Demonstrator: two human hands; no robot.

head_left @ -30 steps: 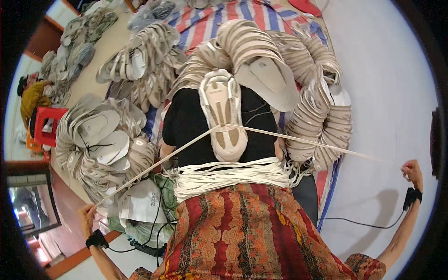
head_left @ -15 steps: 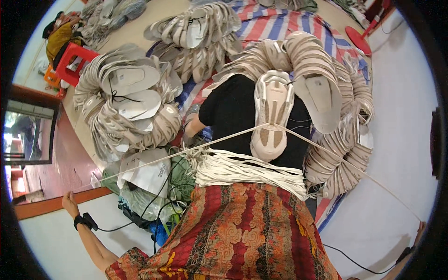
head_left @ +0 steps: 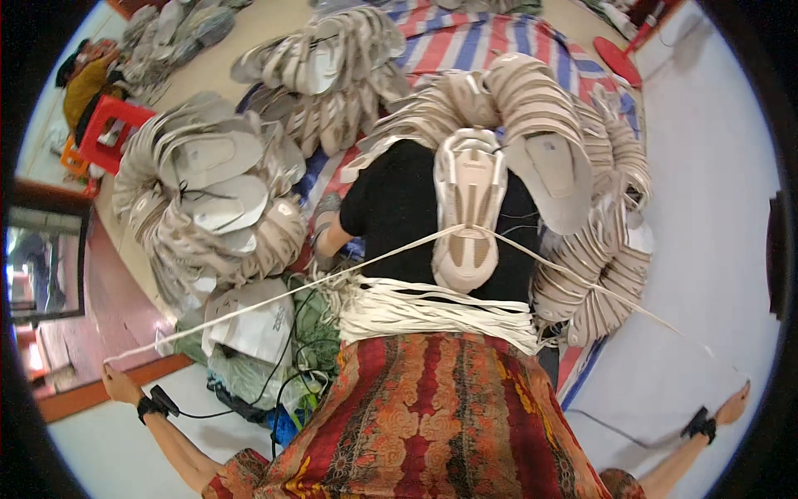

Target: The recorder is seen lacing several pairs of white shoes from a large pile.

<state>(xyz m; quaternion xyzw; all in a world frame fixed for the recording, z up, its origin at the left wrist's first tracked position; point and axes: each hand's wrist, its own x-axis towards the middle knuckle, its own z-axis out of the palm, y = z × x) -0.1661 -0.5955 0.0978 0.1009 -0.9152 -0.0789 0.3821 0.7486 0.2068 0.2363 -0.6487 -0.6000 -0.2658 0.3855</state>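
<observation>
A beige and white shoe upper (head_left: pixel 466 208) lies across my black-clad lap (head_left: pixel 391 208). From its lower middle a cream shoelace (head_left: pixel 357 264) runs out to both sides in a wide V. Far out at the left, my left hand (head_left: pixel 122 387) is closed on one end. My right hand (head_left: pixel 733 403), at the far right rim, is closed by the other end, which looks thin and blurred there. A bundle of cream laces (head_left: pixel 432 309) lies over my waist, above the red patterned cloth (head_left: pixel 432 399).
Strung rings of shoe uppers lie left (head_left: pixel 216 200), behind (head_left: pixel 324 66) and right (head_left: pixel 598 266) on a striped sheet (head_left: pixel 490 37). Plastic bags (head_left: pixel 249 358) and black cables sit by my left side. A red stool (head_left: pixel 112 129) and another person (head_left: pixel 91 87) are at the far left.
The whole view has shifted slightly, moving the scene to the left. My right hand and wrist show more fully now. The left hand sits a little lower in the picture.
</observation>
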